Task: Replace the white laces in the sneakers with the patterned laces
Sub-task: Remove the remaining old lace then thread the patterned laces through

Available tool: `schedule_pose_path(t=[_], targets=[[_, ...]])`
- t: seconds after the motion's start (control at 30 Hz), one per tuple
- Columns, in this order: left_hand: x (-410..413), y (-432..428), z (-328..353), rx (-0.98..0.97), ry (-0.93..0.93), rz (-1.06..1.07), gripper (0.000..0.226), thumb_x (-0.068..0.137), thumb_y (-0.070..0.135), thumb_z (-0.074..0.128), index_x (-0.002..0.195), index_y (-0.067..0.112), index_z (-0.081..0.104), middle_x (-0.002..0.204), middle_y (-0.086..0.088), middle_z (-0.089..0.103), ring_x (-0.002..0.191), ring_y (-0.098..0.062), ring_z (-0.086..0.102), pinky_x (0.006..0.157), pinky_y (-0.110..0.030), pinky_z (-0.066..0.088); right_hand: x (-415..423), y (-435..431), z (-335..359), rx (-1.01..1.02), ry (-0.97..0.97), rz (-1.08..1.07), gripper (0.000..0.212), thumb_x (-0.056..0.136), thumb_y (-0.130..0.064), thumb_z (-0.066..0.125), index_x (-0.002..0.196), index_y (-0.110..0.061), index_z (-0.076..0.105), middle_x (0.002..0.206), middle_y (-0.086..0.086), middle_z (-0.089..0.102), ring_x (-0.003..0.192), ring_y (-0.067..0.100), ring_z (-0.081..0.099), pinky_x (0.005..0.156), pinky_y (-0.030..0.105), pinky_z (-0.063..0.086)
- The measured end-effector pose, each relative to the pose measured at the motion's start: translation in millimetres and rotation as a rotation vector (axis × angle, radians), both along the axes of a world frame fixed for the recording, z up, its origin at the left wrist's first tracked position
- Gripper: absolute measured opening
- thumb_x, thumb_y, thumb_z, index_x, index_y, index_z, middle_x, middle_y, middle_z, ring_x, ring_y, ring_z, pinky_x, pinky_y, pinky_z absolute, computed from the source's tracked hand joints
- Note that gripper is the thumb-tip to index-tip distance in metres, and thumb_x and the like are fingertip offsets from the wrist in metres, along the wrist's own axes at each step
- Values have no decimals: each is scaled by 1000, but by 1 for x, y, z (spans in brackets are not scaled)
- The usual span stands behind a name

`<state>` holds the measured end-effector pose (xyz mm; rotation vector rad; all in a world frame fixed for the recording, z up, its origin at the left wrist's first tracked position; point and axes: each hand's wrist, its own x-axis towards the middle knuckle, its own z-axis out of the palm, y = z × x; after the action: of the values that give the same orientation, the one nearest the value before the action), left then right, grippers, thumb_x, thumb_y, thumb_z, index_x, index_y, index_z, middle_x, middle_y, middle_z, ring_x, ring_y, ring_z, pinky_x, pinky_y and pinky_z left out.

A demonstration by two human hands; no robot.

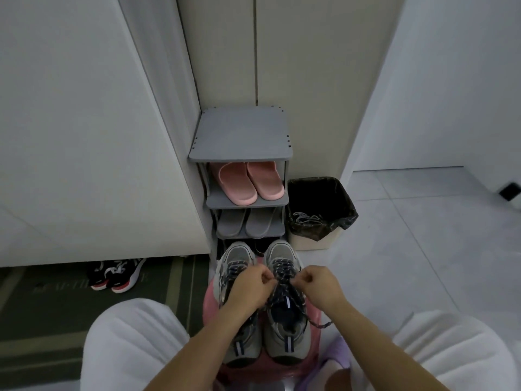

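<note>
Sneakers (262,306): where are they?

At 6 o'clock in the view, side by side on a pink stool (210,304), toes toward 12, between the person's knees.

What is laced into them?

Dark patterned laces (282,273) cross both. The left sneaker (238,258) shows them over its forefoot. From the right sneaker (282,334) a loose end trails off toward 4 o'clock.

And the hands?

The left hand (248,289) lies over the left sneaker's opening with its fingers curled. It pinches a strand of the right sneaker's lace on that shoe's 9 o'clock side. The right hand (321,286) is curled the same way and pinches another strand on the 3 o'clock side. Both strands run from the pinches down toward the tongue.

The white laces (306,220)?

They lie tangled in a bin (310,241) lined with a black bag, at 1 o'clock from the sneakers.

Anything else around?

A grey rack (239,136) stands at 12 o'clock, just beyond the toes, with the bin just beside it at its 3 o'clock. Pink slippers (239,183) sit on one shelf and grey slippers (245,225) on the shelf below. At 9 o'clock from the sneakers, well apart, black shoes (115,275) with red soles rest on a green mat (56,320)
</note>
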<state>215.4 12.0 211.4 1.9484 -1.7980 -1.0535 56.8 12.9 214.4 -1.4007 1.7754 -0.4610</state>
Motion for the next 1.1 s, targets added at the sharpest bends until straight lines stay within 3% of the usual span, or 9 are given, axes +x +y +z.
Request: schedule_pose_path(t=[0.13,0.23,0.37,0.43,0.6,0.7,0.93,1.1], targets=[[-3,-6,4,11,-60,-53,14,90,24,57,96,13,62,96,-1,65,86,-17,61,78,-30,49,3,-5,8,37,63,88,18,87,-13,61,69,-12,58,79,10,65,73,16,57,67,28,46],[-2,-13,7,66,-97,-130,13,90,21,53,91,10,61,90,-7,66,83,-22,61,74,-31,47,0,-12,10,37,126,168,11,89,-12,52,80,-12,57,89,9,65,81,19,57,67,22,40],[1,-24,7,209,-51,-136,17,91,20,50,74,17,49,69,1,56,58,-13,57,55,-23,48,-7,-17,9,40,156,225,11,92,-13,49,81,-14,53,86,3,58,80,16,51,53,16,31],[2,-27,9,291,9,-108,20,92,20,50,73,17,48,67,1,56,53,-13,60,50,-22,51,-9,-20,7,60,151,249,12,92,-16,51,81,-13,54,85,4,59,79,14,51,57,17,33],[6,-34,12,393,198,-15,16,97,16,47,83,14,55,83,-2,62,81,-16,66,61,-27,59,-12,-27,-2,125,50,114,29,93,-21,53,67,-10,59,76,11,65,72,19,58,65,24,42],[7,-36,10,365,128,-44,10,95,14,51,92,11,60,91,-5,64,85,-17,67,66,-28,60,-9,-28,-8,164,105,122,27,90,-23,57,71,-4,57,71,15,57,66,16,50,57,23,39],[0,-36,7,154,-93,-165,9,89,18,58,93,13,65,96,-3,67,88,-19,64,80,-32,52,-8,-30,-7,87,155,190,34,86,-12,57,57,-22,43,65,-5,50,61,10,46,48,10,33],[-1,-40,13,222,-103,-219,15,90,15,52,79,11,60,84,-11,65,67,-20,60,63,-33,51,-9,-29,-7,72,170,225,31,85,-12,56,59,-24,43,73,-1,54,69,15,49,49,8,30]])
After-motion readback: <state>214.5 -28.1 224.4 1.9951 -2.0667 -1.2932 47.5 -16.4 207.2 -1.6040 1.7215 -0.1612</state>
